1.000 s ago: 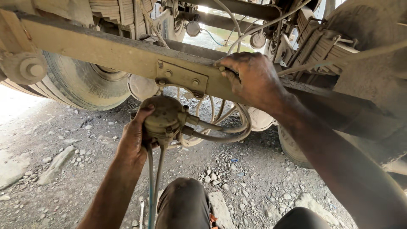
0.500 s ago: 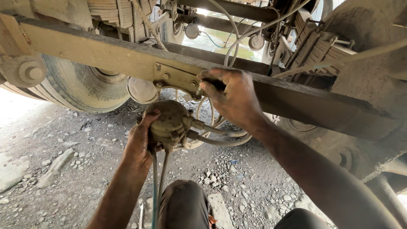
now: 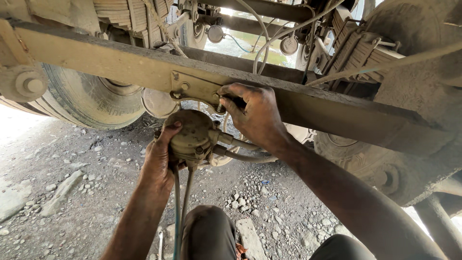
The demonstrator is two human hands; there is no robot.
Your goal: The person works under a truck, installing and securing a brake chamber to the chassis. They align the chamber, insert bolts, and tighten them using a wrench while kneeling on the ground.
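I am under a truck. My left hand (image 3: 161, 161) grips a round, mud-coated valve body (image 3: 192, 135) with hoses (image 3: 180, 207) running down from it and pipes (image 3: 240, 153) leaving its right side. The valve hangs just below a bolted bracket (image 3: 190, 87) on a long dusty frame rail (image 3: 110, 60). My right hand (image 3: 252, 113) is closed at the bracket's right end, fingertips pinched on a small bolt or nut (image 3: 220, 107) that is mostly hidden.
A large tyre (image 3: 82, 98) stands left behind the rail, another wheel (image 3: 375, 163) at right. Leaf springs (image 3: 127, 17) and hoses hang above. Gravel ground (image 3: 72, 192) lies below, with a wrench (image 3: 160, 240) near my knees (image 3: 207, 233).
My right hand has slid left along the rail from its top edge to the bracket's right end. My left hand has raised the valve closer under the bracket.
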